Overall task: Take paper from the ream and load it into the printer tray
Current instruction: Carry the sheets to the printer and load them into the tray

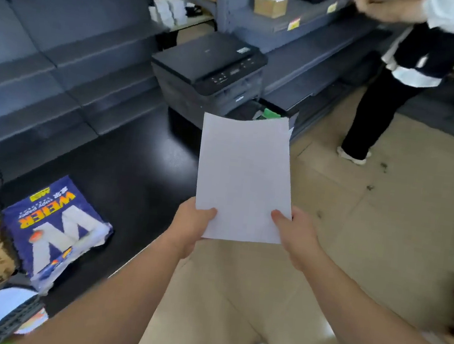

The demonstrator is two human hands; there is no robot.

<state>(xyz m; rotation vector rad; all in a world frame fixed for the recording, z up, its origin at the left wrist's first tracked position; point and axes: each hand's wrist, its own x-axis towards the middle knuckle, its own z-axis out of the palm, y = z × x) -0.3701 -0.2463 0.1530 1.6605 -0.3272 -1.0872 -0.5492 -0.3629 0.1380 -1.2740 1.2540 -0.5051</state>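
Low on a dark shelf base, set there probably for easy reach from the floor: the printer (208, 66), lid shut, with its tray (258, 111) pulled out at the front, toward the camera. Inside the tray, something green and little else discernible; whether any sheets lie there, impossible to tell, the near part being hidden. Left of the printer and nearer the camera, flat on the same dark base: the blue ream (53, 230), wrapper torn open at one end, white paper showing through. Directly in front of the printer, held out long edge forward, apparently lined up for sliding in: a thin stack of white paper (243, 178), far edge overlapping the tray. Gripping its near corners, thumbs on top: left hand (189, 229) and right hand (296, 236).
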